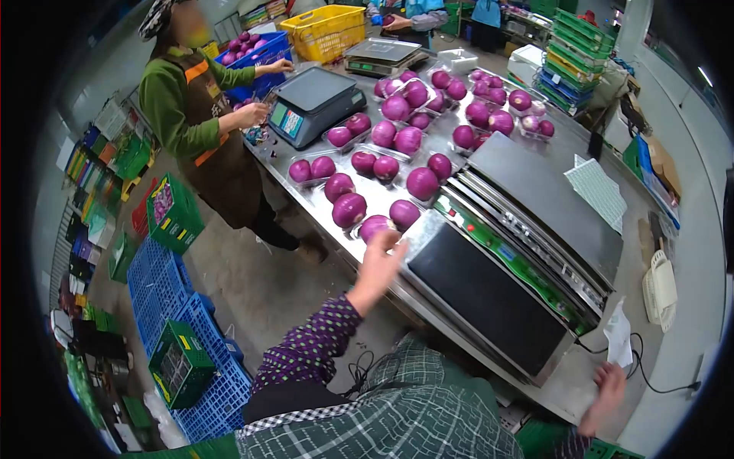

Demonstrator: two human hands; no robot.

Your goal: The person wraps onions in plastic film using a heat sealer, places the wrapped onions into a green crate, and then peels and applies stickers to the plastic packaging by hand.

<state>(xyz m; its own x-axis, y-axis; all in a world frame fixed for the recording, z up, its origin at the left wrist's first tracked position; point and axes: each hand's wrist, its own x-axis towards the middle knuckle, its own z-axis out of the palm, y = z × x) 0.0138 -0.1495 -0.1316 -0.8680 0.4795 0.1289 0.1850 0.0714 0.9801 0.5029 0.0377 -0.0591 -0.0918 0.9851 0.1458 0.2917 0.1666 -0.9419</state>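
Observation:
My left hand (378,268) is at the table's near edge, fingers apart, with the fingertips right at a purple onion (376,227). More purple onions (349,209) sit just beyond it, many in clear plastic trays (312,180). To the right of that hand lies the black flat plate (485,298) of a metal wrapping machine (547,206). My right hand (604,398) is low at the right, slightly blurred, its fingers spread and holding nothing. A white slip of paper (618,336) hangs just above it.
Across the table, a person in a brown apron (218,122) stands by a grey scale (317,103). A second scale (384,53) is farther back. Blue pallets (164,283) and green crates (181,363) occupy the floor at left. A power cord (665,390) runs along the right side.

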